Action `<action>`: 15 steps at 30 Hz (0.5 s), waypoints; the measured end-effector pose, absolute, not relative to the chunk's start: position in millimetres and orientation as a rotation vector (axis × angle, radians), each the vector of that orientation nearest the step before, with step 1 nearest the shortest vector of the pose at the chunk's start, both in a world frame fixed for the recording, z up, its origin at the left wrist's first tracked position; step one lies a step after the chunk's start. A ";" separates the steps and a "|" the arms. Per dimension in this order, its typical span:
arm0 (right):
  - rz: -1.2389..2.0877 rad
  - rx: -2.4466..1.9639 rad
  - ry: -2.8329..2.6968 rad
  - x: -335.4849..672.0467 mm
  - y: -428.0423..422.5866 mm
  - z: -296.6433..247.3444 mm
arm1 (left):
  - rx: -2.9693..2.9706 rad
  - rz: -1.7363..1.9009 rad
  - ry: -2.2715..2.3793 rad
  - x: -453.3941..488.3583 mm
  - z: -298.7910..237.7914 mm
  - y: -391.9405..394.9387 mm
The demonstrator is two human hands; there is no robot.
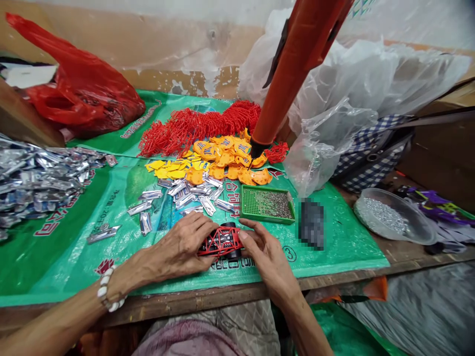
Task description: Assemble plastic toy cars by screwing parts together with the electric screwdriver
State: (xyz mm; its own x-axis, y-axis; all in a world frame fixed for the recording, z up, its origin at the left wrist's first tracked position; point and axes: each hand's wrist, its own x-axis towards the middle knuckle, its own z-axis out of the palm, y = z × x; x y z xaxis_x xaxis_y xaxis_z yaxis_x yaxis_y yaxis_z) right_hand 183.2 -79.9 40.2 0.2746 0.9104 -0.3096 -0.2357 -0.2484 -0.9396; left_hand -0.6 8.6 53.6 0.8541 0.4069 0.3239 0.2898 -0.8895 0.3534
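Note:
A small toy car (221, 241) with a red lattice frame and black wheels lies near the table's front edge. My left hand (185, 242) is closed round its left end, thumb below and fingers above. At the other end, my right hand (267, 249) has its thumb against the red frame, with the index finger reaching past the wheel. Just beyond the car are loose silver parts (208, 204) and a green tray (249, 213) of small dark screws. A red-orange power screwdriver (289, 74) slants down, its tip over the orange parts (226, 148).
Red lattice frames (200, 123) are heaped behind yellow pieces (174, 169). Silver parts (40, 173) pile up at left, below a red plastic bag (85, 89). At right stand clear plastic bags (319, 158), a pixelated dark item (311, 224) and a bowl (423, 230) of small metal pieces.

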 end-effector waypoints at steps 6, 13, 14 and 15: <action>1.202 -1.446 -0.777 189.0 -82.9 32.2 | 2.699 0.400 0.568 3.5 53.0 9.6; 0.817 -1.644 -0.979 186.4 -90.7 35.1 | 2.711 0.338 0.571 3.4 51.5 10.1; 0.697 -1.663 -1.059 186.6 -92.1 36.5 | 2.712 0.332 0.578 3.6 51.7 10.2; 0.601 -1.658 -1.141 186.8 -93.4 37.6 | 2.714 0.323 0.587 4.0 51.9 10.3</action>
State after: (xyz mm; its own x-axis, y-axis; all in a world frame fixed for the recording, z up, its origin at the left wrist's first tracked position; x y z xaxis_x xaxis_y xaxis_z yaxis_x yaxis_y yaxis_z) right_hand 186.8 -93.4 37.6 0.4327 0.8923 0.1287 0.3986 -0.0612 -0.9151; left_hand 4.0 10.3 51.9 0.8886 0.4346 0.1466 0.3561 -0.8551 0.3769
